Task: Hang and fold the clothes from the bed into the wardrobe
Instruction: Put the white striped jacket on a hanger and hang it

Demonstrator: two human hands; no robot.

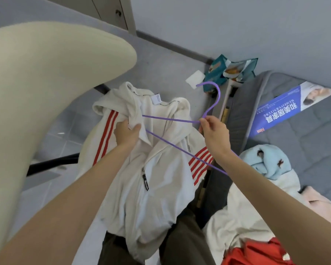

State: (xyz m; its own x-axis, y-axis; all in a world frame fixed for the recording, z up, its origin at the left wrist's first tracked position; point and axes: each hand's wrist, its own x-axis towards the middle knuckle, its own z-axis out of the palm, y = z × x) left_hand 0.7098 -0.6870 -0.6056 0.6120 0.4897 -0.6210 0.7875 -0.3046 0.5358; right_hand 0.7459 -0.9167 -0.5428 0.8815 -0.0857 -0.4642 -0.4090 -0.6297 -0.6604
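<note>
A white zip hoodie (151,180) with red stripes on both sleeves hangs in front of my legs, its hood toward the top. My left hand (127,133) grips the fabric at the hoodie's left shoulder, where one end of a purple wire hanger (172,119) goes into the cloth. My right hand (214,133) pinches the hanger at the base of its hook. The hanger's other arm runs under my right wrist and pokes out near the bed.
On the right a grey mattress (298,131) carries a light blue garment (264,163), white cloth (243,222), a pink piece (319,203) and a red garment (256,253). A cream chair back (46,88) fills the left. Snack bags (227,71) lie on the floor by the wall.
</note>
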